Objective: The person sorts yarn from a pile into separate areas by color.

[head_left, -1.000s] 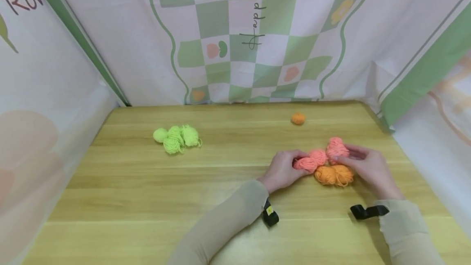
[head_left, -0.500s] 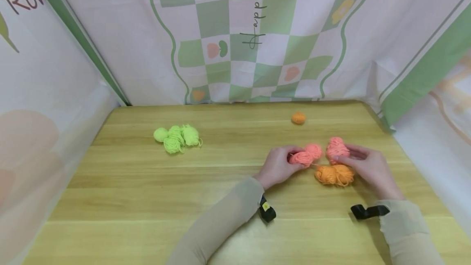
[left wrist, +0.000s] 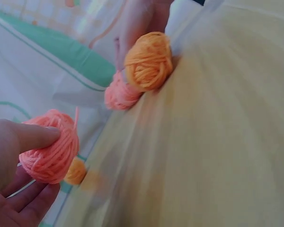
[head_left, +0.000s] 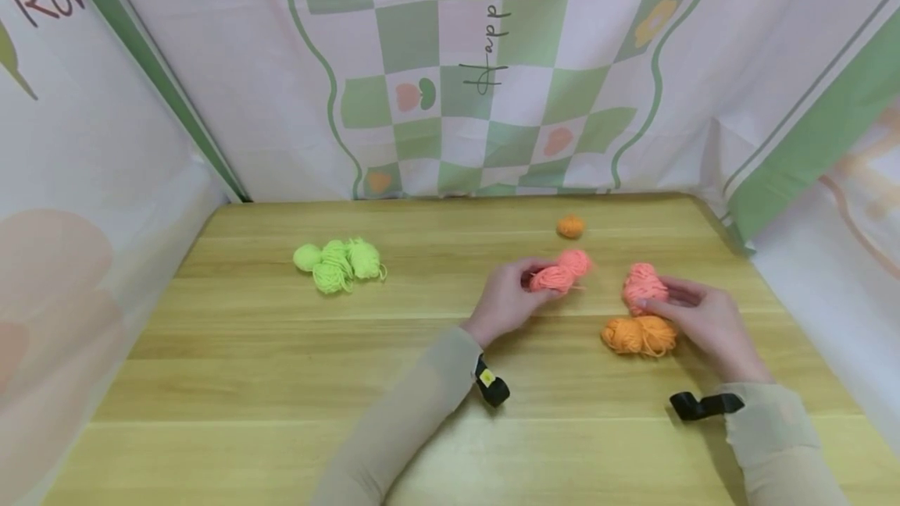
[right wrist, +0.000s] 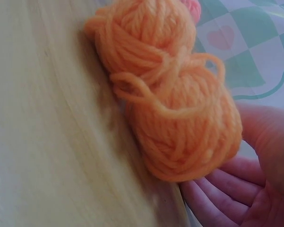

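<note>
Away from the orange bundle (head_left: 638, 336), left fingers (left wrist: 43, 202) have drawn pink yarn (head_left: 553, 279)

Pink yarn (head_left: 553, 279), orange yarn (head_left: 640, 336), lime-green yarn (head_left: 333, 265); backdrop (head_left: 457, 88) checked green-white (yellow-orange flowers (head_left: 655, 22))

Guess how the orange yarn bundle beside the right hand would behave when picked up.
The orange yarn bundle would probably bend at its narrow waist. Its loose loop might snag. Fuzzy strands suggest it's soft, not slippery.
</note>
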`<state>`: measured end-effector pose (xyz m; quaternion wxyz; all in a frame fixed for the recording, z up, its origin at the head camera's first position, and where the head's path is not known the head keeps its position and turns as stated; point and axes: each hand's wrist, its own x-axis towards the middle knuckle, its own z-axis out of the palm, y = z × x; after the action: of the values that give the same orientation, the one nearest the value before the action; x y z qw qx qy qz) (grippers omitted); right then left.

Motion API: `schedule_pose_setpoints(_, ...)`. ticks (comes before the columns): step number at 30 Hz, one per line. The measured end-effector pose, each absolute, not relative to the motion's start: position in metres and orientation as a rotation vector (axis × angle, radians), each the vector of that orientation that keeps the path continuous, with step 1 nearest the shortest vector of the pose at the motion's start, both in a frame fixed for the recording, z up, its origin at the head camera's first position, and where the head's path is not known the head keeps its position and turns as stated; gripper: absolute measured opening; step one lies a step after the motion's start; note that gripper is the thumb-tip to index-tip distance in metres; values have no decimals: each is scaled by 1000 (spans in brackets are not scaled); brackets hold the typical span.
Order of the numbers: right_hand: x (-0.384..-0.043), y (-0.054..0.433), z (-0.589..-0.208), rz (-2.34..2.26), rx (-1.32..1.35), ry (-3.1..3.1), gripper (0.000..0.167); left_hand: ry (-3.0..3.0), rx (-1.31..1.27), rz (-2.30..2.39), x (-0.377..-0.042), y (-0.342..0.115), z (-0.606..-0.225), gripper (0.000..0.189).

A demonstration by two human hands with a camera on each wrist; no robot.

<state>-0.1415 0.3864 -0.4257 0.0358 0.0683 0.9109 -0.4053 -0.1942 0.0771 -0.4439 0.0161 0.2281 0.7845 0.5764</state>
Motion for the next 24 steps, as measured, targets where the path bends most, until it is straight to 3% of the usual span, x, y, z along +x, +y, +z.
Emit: schedule_pose_setpoints(24, -143, 388, -428, -1268, 235, 2779, 87, 2509, 494, 2179, -236, -3, -421, 37)
